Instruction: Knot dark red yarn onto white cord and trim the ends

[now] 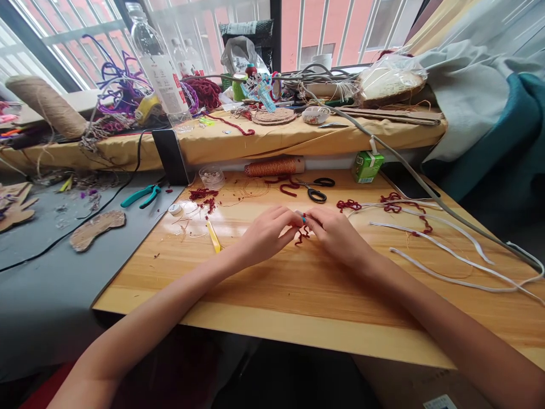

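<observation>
My left hand (272,230) and my right hand (336,233) meet over the middle of the wooden table, both closed in a pinch. Between their fingertips is a piece of dark red fuzzy yarn (303,234), its ends dangling toward the tabletop. A small blue bit (304,219) shows at the fingertips; its kind is too small to make out. Beyond the hands lie black-handled scissors (317,195) and a loose curl of dark red yarn (288,187). Right of my right hand sit looped dark red yarn pieces (349,205) and white cords (443,244).
A yellow-handled tool (213,237) lies left of my left hand, with red yarn scraps (204,199) behind. An orange thread spool (275,166), clear cup (212,177) and green carton (367,166) line the back. Teal pliers (142,196) rest on the grey surface; a cluttered shelf (298,136) stands behind.
</observation>
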The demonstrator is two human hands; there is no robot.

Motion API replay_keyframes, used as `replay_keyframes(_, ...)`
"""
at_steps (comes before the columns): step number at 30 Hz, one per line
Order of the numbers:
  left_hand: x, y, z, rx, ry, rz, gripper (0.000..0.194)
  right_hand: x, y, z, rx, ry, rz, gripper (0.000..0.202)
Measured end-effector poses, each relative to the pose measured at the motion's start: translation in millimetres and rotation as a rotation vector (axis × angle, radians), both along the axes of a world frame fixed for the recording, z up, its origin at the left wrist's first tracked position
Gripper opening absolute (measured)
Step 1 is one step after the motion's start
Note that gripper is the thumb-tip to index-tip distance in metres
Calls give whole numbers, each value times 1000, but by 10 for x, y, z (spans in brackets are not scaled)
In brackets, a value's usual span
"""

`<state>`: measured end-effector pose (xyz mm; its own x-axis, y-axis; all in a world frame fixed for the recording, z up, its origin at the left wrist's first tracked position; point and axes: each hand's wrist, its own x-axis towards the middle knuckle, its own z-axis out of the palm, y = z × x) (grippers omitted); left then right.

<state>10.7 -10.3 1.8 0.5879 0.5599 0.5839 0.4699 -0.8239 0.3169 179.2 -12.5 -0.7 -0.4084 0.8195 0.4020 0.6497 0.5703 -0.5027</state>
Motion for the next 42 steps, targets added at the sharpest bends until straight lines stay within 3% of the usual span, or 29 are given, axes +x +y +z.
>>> replay_keyframes(6,-35,-5,96,-146,-91,47,5,-4,-7,-67,-18,-85,105,23)
replay_keyframes(9,-35,0,101,-142,-87,36,5,-3,-21,-72,-47,-121,146,23)
replay_keyframes(15,-51,31,75,41,-17,15,8,-15,-40,-77,-146,-137,260,18)
replay_keyframes(22,-192,153,20,421,327,29,29,-40,-80,42,-84,12,369,21)
replay_keyframes(29,-177,164,5,415,371,54,23,-10,-87,123,-25,196,199,20)
replay_keyframes(37,-239,228,26,541,472,167,21,-5,-66,104,-72,208,62,19)
replay_keyframes(42,-210,182,-9,503,552,41,22,-6,-49,97,-118,218,46,20)
